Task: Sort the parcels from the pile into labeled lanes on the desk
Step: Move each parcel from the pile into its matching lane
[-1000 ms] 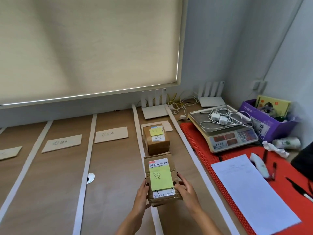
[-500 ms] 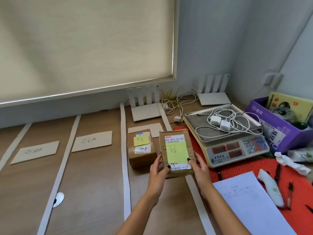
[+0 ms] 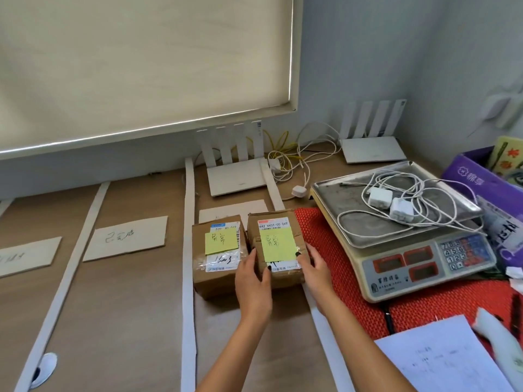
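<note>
Gripping cardboard parcel [image 3: 278, 247] from both sides: my left hand [image 3: 252, 281] curls round its left edge, thumb on top; right hand [image 3: 314, 269] clasps right edge, fingertip on yellow sticky note [image 3: 277, 244]. Parcel brown, taped, white shipping label above note, handwritten characters on note. It sits in rightmost lane, touching second parcel [image 3: 218, 254] with matching yellow note. White tape strip [image 3: 188, 250] bounds lane at left. Lane card [image 3: 126, 238] lies in next lane over. Scale tray [image 3: 351, 222] carries white chargers [image 3: 392, 203] with tangled cables. Purple box [image 3: 481, 188] at far right holds printed packets.
</note>
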Tool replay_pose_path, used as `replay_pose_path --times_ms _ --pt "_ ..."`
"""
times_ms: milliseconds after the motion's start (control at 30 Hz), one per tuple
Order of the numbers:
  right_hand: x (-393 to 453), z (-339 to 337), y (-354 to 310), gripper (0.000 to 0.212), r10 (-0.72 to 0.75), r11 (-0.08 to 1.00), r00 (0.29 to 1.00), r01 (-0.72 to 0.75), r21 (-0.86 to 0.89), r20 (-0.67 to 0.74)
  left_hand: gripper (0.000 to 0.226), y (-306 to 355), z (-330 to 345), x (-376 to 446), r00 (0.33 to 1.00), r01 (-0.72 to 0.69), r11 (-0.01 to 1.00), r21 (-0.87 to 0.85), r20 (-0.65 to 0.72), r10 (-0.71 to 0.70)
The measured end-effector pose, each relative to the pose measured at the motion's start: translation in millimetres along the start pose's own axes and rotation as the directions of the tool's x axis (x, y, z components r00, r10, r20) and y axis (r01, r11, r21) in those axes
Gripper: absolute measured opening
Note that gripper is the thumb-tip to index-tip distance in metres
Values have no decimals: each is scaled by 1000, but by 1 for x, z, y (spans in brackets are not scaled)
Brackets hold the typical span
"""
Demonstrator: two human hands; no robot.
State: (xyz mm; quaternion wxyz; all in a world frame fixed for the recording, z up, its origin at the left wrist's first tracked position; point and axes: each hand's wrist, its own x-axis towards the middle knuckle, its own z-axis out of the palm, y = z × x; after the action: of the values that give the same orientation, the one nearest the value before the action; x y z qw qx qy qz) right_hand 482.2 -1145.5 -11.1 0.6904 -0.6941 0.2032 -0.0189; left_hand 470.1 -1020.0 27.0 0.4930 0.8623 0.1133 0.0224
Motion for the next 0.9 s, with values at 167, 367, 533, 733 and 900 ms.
replay_pose_path --times_ms 167,367,533,733,900 --pt "9 10 9 43 -10 997 1000 11 -73 15 50 -13 9 6 996 -65 989 136 -56 73" --pt "11 18 8 44 -75 981 997 72 -183 -10 49 -17 10 10 994 -89 974 209 -39 99" --pt "1 14 -1 50 -89 961 993 64 -269 -81 47 -12 -2 10 998 -66 997 45 -11 67" --pt "-41 10 -27 52 -148 944 987 121 -308 -63 52 -4 -41 -2 999 37 984 -176 46 -29" --pt "-84 24 -51 57 -160 942 987 149 -301 -11 55 0 -87 -24 994 45 965 -257 109 -17"
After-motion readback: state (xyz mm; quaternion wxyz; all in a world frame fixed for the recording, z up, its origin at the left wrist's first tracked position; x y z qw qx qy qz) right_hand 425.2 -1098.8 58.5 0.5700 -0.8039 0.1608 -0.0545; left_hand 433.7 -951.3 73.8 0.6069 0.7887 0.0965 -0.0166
